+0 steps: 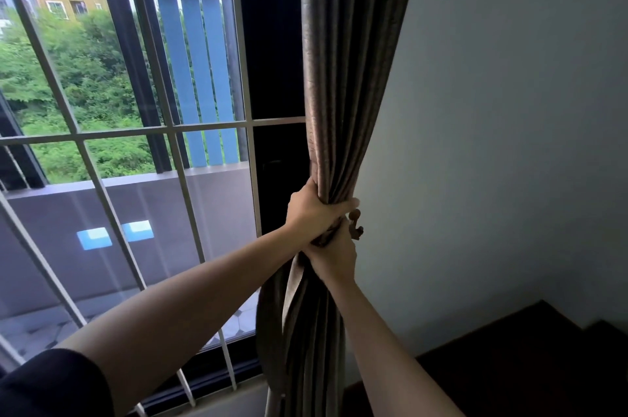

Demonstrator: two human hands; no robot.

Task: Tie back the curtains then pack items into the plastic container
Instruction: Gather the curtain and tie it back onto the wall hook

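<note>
A brown-grey curtain (346, 76) hangs bunched at the window's right edge, next to the wall. My left hand (312, 209) is wrapped around the gathered folds from the left. Just below it, my right hand (334, 255) is closed on the curtain and on a fabric tie-back strap (295, 284) that loops down its left side. A small brown hook (355, 223) on the wall pokes out between the two hands. No plastic container is in view.
A barred window (163, 131) fills the left, with a balcony, trees and a yellow building outside. A pale wall (509, 110) stands on the right. Dark wooden furniture (530, 359) sits at the lower right.
</note>
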